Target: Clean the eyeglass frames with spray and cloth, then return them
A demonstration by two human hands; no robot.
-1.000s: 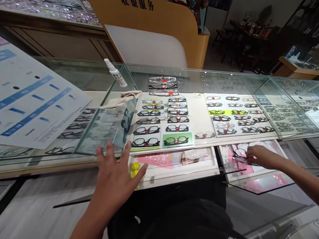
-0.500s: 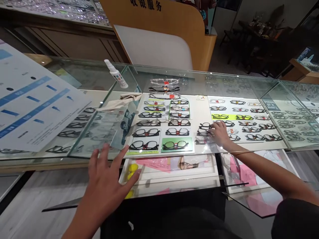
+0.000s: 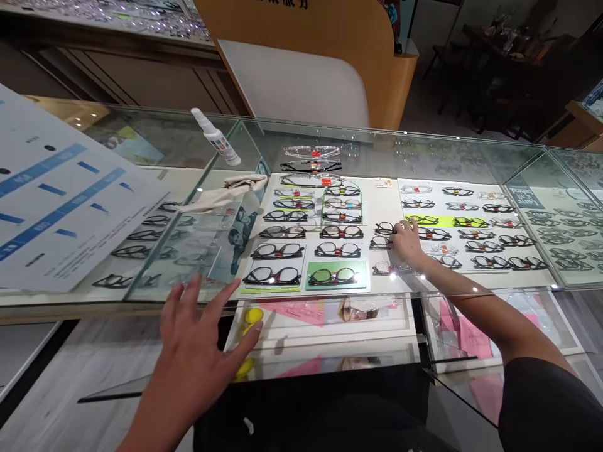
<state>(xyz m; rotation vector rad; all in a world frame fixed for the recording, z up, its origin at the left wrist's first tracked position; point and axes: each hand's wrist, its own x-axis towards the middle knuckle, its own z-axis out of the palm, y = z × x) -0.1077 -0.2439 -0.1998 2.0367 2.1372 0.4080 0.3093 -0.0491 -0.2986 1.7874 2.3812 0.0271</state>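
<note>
My right hand (image 3: 406, 245) is inside the glass display counter, its fingers closed at the right end of a dark-framed pair of eyeglasses (image 3: 384, 228). Just below it, another pair of eyeglasses (image 3: 379, 242) is partly covered by my fingers. A clear-framed pair (image 3: 383, 269) lies nearer the front in the same column. My left hand (image 3: 193, 351) hovers, fingers spread and holding nothing, in front of the counter's near edge. To the left of my right hand, black eyeglasses (image 3: 338, 250) and a pair on a green card (image 3: 334, 277) lie in rows.
A white spray bottle (image 3: 217, 138) and a beige cloth (image 3: 226, 193) rest on the glass top. At left is a printed sheet (image 3: 70, 201). Drawers (image 3: 330, 336) with pink papers stand pulled out below the counter. A glass divider (image 3: 188, 213) separates the case sections.
My right hand has shifted slightly left and away from me, and the dark eyeglasses at its fingers have moved farther back in their column. The left hand stays spread, nearly still.
</note>
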